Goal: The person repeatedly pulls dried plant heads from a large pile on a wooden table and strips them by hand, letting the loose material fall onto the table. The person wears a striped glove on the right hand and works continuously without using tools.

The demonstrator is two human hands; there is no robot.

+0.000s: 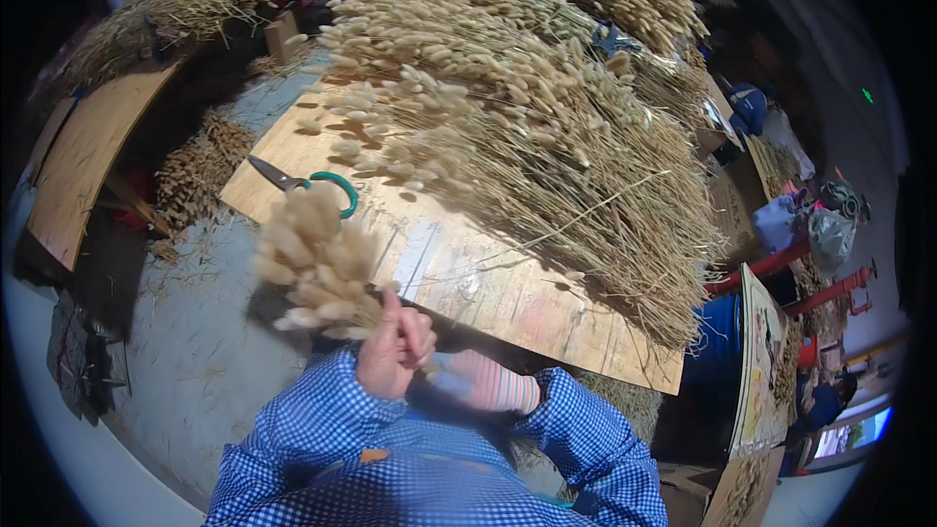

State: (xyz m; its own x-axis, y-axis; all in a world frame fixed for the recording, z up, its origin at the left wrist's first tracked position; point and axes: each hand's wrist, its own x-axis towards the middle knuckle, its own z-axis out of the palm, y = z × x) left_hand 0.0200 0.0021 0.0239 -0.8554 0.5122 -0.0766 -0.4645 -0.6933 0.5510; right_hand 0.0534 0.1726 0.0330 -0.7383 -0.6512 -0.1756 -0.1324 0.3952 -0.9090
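My left hand [397, 345] is bare and closed around the stems of a small bunch of dried bunny-tail grass [318, 260], its fluffy heads pointing up and left, past the near edge of the wooden tabletop [512, 293]. Close on its right, my right hand [483, 380], in a striped glove, is blurred at the lower stems; its fingers are not clear. Scissors with green handles [333, 187] lie on the board just beyond the bunch. A large pile of the same dried grass [527, 117] covers the board's far and right parts.
Another wooden table [102, 154] stands at the left, with grass bundles [208, 168] beneath and beside it. Grass bits litter the grey floor [212, 337]. At the right are a blue barrel [721, 337], red pipes [827, 293], hanging bags [831, 238] and two people in blue, partly seen.
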